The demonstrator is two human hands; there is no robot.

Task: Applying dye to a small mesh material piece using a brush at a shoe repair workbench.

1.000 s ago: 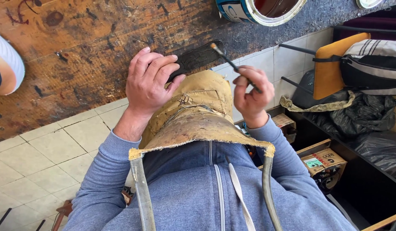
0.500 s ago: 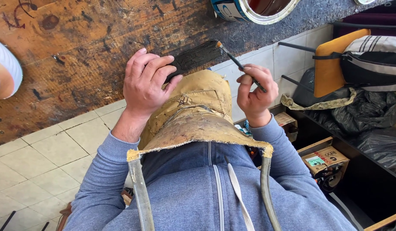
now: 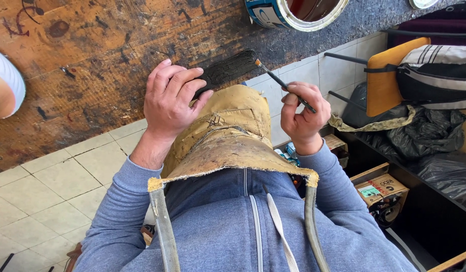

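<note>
Black ridged sole piece (image 3: 228, 71) is gripped in the left hand (image 3: 168, 103), whose fingers are curled over its near end, so that the far end juts out above the worn tan apron (image 3: 228, 136) and in front of the scarred wooden workbench (image 3: 92, 55). A thin brush (image 3: 284, 85) is pinched between the thumb and fingers of the right hand (image 3: 302, 116), and its pale tip is seen just at the free end of the black piece; whether it actually touches cannot be told.

An open paint-type can (image 3: 293, 12) is set on the dark mat at the bench's far edge, well apart from both hands. Its outside is blue and white, its rim is light metal, and a dark reddish-brown liquid is seen inside.

Lower right, a small brown cardboard box (image 3: 381, 187) is placed on a dark shelf; a green and white label and some red print are carried on its top face. Beside it, black plastic bags (image 3: 424, 136) are heaped. Further up, a striped bag (image 3: 437, 75) is rested on a chair with an orange-brown back (image 3: 381, 83). A blue-grey zipped sweatshirt (image 3: 253, 231) is worn under the apron straps.
</note>
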